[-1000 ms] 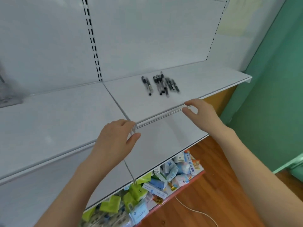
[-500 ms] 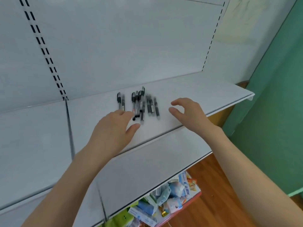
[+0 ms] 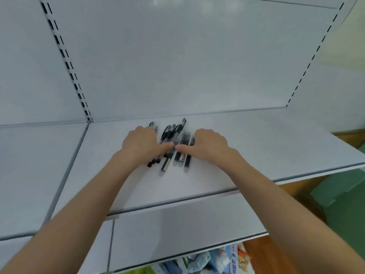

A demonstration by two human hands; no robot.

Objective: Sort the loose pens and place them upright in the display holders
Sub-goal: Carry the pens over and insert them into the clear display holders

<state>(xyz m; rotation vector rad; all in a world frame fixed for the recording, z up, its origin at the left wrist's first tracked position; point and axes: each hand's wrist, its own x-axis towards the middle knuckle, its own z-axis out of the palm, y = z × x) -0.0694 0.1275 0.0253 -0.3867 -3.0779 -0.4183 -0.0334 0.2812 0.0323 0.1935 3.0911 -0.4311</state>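
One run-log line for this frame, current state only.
phase: gathering | left hand: on pens, fingers curled over pile | right hand: same, opposite side | pens: flat on shelf, none upright | holders: not in view

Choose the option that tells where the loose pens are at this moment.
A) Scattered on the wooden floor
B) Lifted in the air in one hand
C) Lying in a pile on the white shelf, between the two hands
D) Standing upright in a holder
C: the pens lie flat in a pile on the white shelf, with the left hand and the right hand against its two sides.
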